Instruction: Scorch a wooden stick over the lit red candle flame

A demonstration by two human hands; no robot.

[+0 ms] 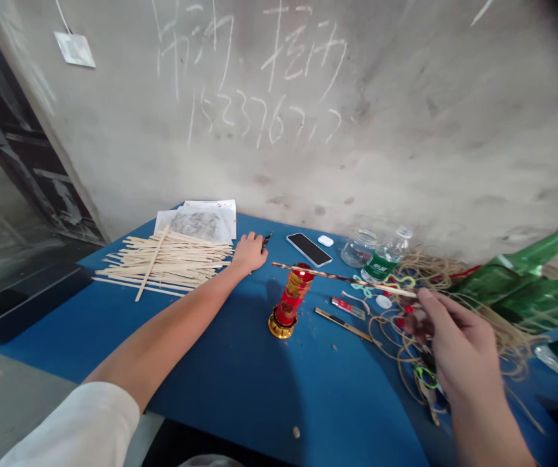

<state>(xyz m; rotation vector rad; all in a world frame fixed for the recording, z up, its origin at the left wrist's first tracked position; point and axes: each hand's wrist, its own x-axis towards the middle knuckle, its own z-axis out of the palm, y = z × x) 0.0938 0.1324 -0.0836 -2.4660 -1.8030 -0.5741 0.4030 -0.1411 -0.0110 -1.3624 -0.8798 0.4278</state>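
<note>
My right hand (463, 331) pinches the pale end of a thin wooden stick (341, 277). Brown scorch-like bands run along most of that stick. Its far part passes over the top of a red candle (294, 295) with gold patterning, upright on a gold base; no flame can be made out. My left hand (250, 253) is stretched forward on the blue table (240, 363), its fingers curled around a short, dark mottled stick-like piece (266, 242), mostly hidden by the fingers. Left of that hand lies a pile of plain flat wooden sticks (172, 259).
Behind the pile are papers (210, 217). A phone (309, 249), white case (326, 240), jar (358, 248) and water bottle (386, 256) stand along the back. A lighter (348, 307) and craft knife (343, 323) lie near the candle. Tangled cord (507, 337) and green bottles (516, 269) crowd the right.
</note>
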